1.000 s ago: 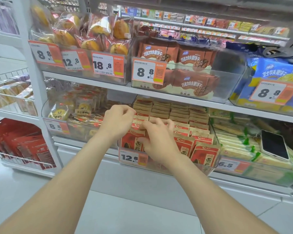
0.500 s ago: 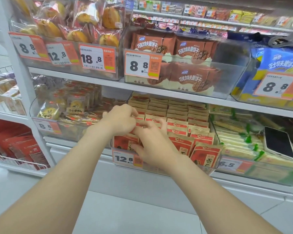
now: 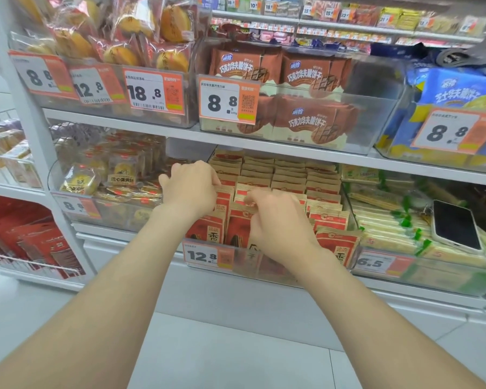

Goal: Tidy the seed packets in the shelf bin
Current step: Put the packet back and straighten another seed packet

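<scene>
Your left hand and right hand each pinch upright seed packets; the rows run straight ahead, and your left hand is deeper in.

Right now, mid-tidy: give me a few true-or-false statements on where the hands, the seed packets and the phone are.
1. Both the left hand and the right hand grip seed packets. True.
2. The clear bin holding the seed packets is tagged 18.8. False: its price tag reads 12.8.
3. The phone lies on top of the seed packets. False: it lies on the green-and-cream packs in the next bin to the right, away from both hands.
4. The bin on the shelf directly above holds brown packs. True.
</scene>
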{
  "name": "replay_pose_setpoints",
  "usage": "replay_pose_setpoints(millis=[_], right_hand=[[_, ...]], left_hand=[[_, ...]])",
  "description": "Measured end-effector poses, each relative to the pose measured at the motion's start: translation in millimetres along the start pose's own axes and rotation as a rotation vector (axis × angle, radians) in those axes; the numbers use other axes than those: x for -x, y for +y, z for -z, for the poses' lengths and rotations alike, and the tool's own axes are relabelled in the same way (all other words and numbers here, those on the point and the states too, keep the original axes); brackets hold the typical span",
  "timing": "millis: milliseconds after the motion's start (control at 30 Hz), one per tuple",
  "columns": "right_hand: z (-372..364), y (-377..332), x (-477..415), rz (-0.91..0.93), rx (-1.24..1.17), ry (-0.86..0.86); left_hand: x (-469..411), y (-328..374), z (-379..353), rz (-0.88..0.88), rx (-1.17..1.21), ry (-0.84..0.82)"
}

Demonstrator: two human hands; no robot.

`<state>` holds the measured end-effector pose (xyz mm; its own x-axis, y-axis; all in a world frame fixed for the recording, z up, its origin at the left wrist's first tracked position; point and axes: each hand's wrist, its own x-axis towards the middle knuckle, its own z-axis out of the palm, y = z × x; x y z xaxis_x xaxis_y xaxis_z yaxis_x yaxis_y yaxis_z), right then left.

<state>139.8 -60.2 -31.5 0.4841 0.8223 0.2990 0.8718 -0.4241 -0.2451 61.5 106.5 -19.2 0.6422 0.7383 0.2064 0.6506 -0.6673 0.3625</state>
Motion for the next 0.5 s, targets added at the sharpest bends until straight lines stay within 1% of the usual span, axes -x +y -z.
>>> replay_pose_setpoints(millis=[100,200,300,433,500], right_hand=[[2.4,3.2,3.7,-0.006,-0.021,-0.081],[2.0,2.8,7.1,0.024,0.008,-0.072],[0.9,2.9,7.5,0.002,-0.005,-0.017],[8.5,6.2,10.1,-0.07,-0.165,0.091],[12.1,11.1,10.8,-0.072,-0.25,0.181]], left_hand=[[7.4,4.0,2.9,-0.017,0.043,0.149],[14.0,9.3,7.4,-0.068,0.076,0.329],[17.4,15.3,12.3,-0.172,0.116,0.525],[22.4,23.1,17.7,-0.35,0.153,0.734],[26.9,30.4,23.4,-0.437,0.192,0.827]])
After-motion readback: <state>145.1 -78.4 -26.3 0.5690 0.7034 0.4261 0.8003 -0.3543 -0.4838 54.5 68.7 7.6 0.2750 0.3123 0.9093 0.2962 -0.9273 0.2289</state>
